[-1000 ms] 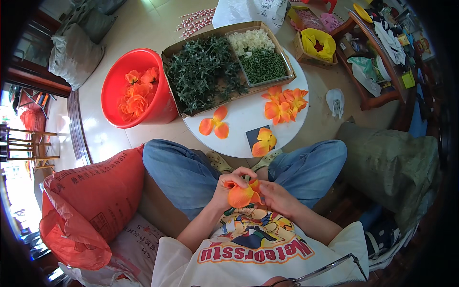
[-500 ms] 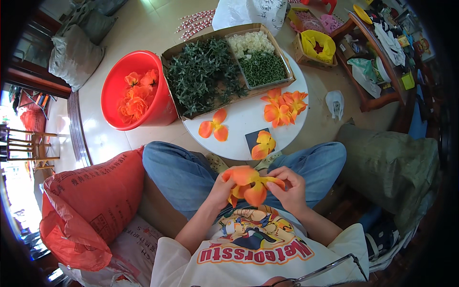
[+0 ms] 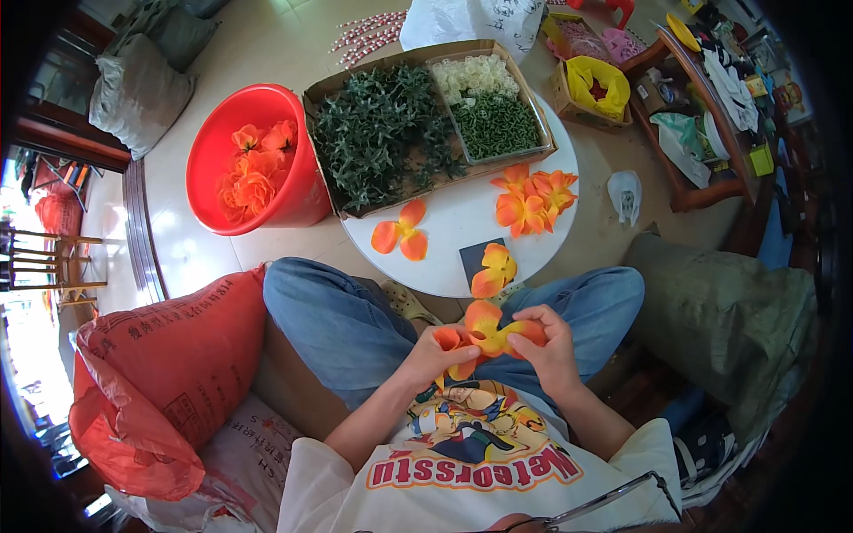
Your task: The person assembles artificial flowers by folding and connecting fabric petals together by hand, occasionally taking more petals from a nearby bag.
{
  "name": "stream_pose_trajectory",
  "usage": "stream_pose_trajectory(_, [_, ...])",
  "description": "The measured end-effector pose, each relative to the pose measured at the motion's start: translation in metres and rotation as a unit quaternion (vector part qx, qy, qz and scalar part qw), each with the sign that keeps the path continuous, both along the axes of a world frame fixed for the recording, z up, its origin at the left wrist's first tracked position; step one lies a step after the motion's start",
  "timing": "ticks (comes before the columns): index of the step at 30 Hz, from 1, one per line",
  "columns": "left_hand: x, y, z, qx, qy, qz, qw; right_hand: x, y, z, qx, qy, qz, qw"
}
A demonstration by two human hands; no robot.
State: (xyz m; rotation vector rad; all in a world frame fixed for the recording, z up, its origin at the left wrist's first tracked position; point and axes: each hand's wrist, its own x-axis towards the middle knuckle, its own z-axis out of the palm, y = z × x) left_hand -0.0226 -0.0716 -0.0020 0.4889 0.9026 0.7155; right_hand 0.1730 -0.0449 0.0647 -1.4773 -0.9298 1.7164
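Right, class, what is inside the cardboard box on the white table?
Inside the cardboard box: a loose heap of dark green leaves, beside a clear tray holding whitish pieces and small green pieces. Anything under the leaves or deeper in the tray is covered.

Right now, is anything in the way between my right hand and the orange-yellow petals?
Nothing visible: your right hand is directly on the orange-yellow petals, pinching them at the right. Your left hand is on their other side, not in between.
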Motion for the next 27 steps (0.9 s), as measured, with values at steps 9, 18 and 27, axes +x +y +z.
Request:
stream_pose_trajectory(9, [-0.006,-0.001,0.019,0.104,0.029,-0.024,0.994,0.023,0.028,-0.015,-0.109,0.114,0.230,0.960])
stream_pose_trajectory(18, [-0.017,0.040,0.046,0.167,0.059,-0.084,0.981,0.020,0.054,-0.012,-0.086,0.178,0.258,0.946])
stream_pose_trajectory(27, [-0.013,0.104,0.044,0.208,0.256,-0.071,0.942,0.003,0.075,-0.025,0.014,0.028,0.066,0.997])
